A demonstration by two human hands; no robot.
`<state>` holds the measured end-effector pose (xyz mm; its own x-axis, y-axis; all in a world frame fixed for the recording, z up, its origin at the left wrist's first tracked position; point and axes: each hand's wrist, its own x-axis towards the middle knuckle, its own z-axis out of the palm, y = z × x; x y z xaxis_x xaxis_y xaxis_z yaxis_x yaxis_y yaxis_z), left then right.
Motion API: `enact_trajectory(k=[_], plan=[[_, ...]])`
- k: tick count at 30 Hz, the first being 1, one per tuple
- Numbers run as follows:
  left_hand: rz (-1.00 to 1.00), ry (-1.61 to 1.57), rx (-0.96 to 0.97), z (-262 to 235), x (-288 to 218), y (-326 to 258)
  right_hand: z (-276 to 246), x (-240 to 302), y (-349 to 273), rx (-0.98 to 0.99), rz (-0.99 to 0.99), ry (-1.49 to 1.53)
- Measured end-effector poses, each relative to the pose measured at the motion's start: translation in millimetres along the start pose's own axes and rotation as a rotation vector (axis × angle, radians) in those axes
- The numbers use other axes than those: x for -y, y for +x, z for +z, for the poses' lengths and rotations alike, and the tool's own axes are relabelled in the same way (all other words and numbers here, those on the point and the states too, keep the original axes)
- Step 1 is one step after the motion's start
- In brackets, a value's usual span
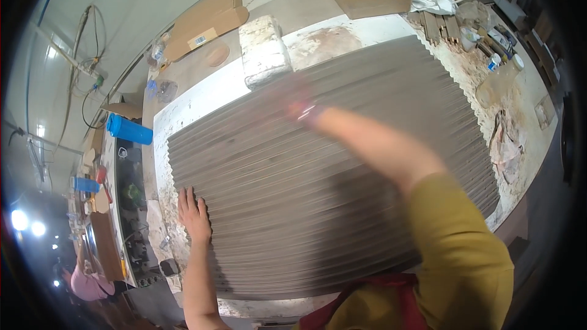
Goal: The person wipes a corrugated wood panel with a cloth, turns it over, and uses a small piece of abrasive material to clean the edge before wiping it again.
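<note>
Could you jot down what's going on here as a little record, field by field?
Place: workbench, stained white
Main thing: wide sheet of thin grey slats laid side by side
Left hand: flat on the slats' near-left edge, open
Right hand: blurred over the slats, something pink at it; grip unclear
Nearby: white block, blue cylinder, cardboard box
Other person: pink sleeve, far left

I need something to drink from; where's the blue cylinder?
In the head view, the blue cylinder lies on its side, left of the ribbed grey panel, above the left hand.
</note>
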<state>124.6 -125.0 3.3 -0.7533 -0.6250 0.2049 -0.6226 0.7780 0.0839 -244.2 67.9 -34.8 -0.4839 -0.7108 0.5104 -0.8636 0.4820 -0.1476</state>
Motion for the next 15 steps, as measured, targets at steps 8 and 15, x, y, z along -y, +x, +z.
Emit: enact_trajectory(k=[8, 15], plan=[[0.045, -0.018, -0.012, 5, -3, 12, -89, -108, -25, 0.101, 0.158, -0.145], [0.012, -0.043, 0.008, 1, 1, 2, -93, -124, -67, 0.09, 0.352, -0.114]])
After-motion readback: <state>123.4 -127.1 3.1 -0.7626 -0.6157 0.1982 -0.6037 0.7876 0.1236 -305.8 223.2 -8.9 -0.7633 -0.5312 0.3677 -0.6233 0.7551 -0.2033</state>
